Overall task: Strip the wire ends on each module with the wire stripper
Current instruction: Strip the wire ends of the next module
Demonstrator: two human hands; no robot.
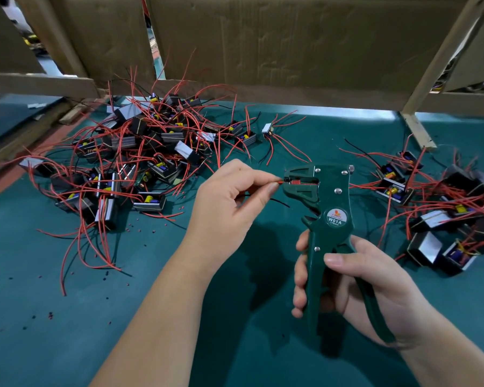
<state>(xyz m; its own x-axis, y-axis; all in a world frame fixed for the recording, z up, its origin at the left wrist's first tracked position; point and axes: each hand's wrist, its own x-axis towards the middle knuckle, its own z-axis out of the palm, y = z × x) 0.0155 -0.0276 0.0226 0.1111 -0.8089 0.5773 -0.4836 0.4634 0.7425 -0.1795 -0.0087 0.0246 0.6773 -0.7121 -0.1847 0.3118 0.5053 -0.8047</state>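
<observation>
My right hand [355,283] grips the handles of a dark green wire stripper [327,213], held upright with its jaws pointing left. My left hand [229,202] pinches a red wire [280,180] between thumb and forefinger, its end lying in the stripper's jaws. A thin black wire [277,201] runs out from under the left hand. The module those wires belong to is hidden by the left hand. A large heap of small black modules with red and black leads [140,155] lies at the left, and a smaller heap [442,208] at the right.
The work surface is a teal mat [67,317] dotted with tiny bits of red and black insulation [49,315]. Cardboard panels [291,43] and wooden slats [419,129] wall off the back of the bench.
</observation>
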